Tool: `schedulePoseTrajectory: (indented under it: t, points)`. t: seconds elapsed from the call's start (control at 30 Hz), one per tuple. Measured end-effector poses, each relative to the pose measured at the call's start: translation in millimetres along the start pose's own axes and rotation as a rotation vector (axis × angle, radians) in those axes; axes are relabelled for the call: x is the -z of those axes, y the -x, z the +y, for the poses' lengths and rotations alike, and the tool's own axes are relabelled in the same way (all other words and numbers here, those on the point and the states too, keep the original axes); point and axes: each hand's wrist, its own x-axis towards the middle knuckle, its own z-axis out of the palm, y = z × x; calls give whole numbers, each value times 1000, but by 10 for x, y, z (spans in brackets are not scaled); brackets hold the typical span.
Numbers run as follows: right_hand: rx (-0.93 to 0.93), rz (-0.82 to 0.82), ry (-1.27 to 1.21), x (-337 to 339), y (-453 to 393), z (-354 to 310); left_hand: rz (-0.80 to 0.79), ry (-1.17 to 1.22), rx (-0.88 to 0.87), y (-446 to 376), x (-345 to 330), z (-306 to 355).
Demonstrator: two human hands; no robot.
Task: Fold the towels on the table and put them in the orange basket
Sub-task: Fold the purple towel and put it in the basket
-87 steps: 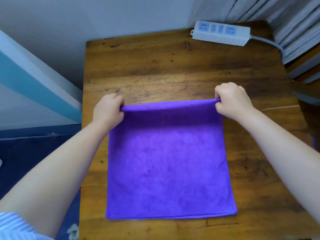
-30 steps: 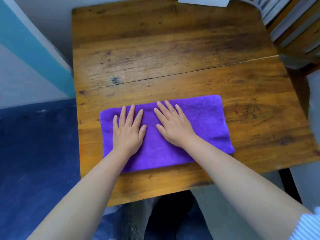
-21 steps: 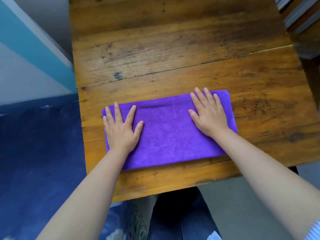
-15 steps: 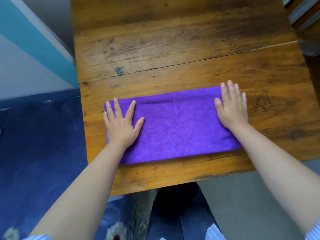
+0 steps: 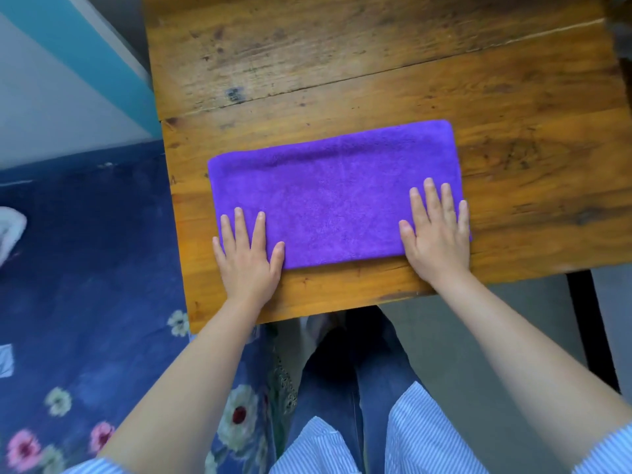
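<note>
A purple towel [image 5: 335, 193], folded in half into a long strip, lies flat on the wooden table [image 5: 342, 63] near its front edge. My left hand [image 5: 248, 254] presses flat on the towel's near left corner, fingers spread and straight, its palm partly on the bare wood. My right hand [image 5: 436, 234] lies flat on the near right corner in the same way. No orange basket is in view.
The table's front edge [image 5: 307, 309] runs just below my wrists. A dark blue flowered rug [image 5: 85, 302] covers the floor on the left, with a white object [image 5: 10, 230] at its far left. A dark table leg [image 5: 591, 336] stands at the right.
The towel went from one open layer to a folded strip. My hands smoothed outward from its middle to both ends, then slid toward me to the near corners.
</note>
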Motion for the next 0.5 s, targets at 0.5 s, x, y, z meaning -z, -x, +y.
schedulePoseTrajectory:
  t: [0.5]
  points:
    - [-447,-43,-275,350,168,9,12,-41,-470,-644,463,1357]
